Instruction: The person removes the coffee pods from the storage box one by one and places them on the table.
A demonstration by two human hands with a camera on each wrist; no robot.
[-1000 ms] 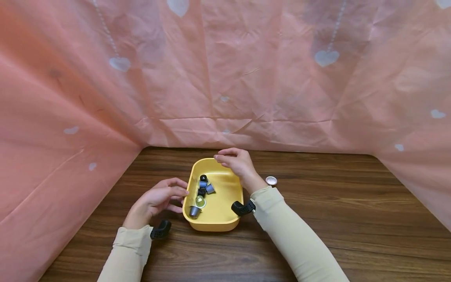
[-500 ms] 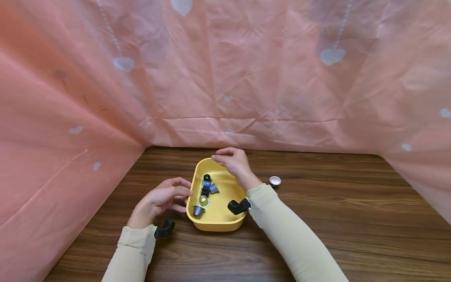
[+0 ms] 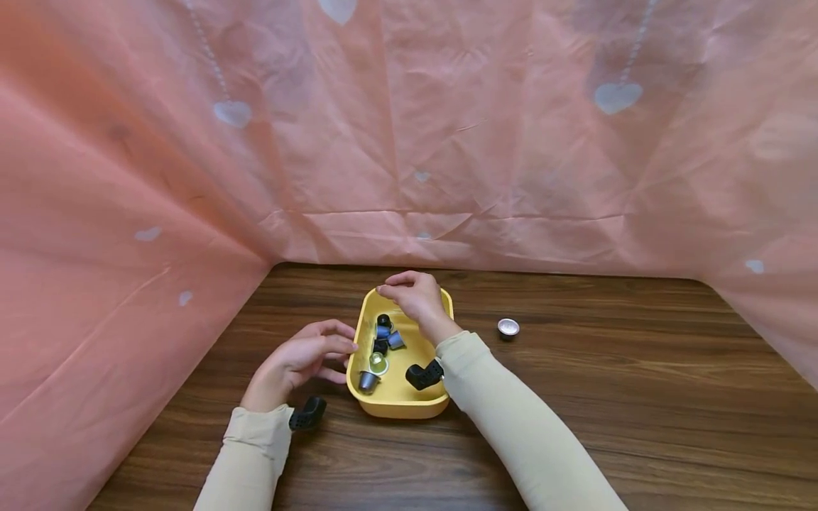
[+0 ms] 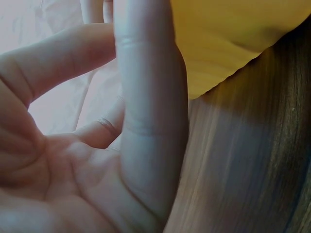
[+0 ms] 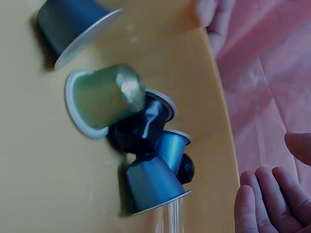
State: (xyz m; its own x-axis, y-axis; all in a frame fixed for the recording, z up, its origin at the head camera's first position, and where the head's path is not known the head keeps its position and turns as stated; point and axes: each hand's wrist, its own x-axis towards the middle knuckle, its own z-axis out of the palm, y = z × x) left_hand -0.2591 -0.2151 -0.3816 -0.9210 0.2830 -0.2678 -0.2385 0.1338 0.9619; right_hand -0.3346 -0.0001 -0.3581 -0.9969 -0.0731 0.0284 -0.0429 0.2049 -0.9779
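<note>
Coffee capsules lie along the left side of a yellow bin [image 3: 413, 410]. Among them, in the right wrist view, are a dark grey capsule [image 5: 73, 24], a green-gold capsule [image 5: 102, 99], a black capsule [image 5: 141, 127] and a blue capsule [image 5: 153, 187]. My right hand [image 3: 415, 301] hovers over the bin's far part, fingers extended and nothing seen in them. At the bin's left wall is my left hand [image 3: 307, 358], its loosely bent fingertips touching the rim or just beside it. A thin clear strip [image 5: 174, 216] shows near the blue capsule.
A single capsule with a silvery lid [image 3: 508, 328] stands on the wooden table [image 3: 613, 397], right of the bin. Pink curtain [image 3: 447, 142] closes off the back and the sides. Each wrist carries a black camera mount.
The head view has turned slightly left, so everything shifts right in the picture. Relative to the bin, my right hand has moved left. My left hand stays by the bin wall.
</note>
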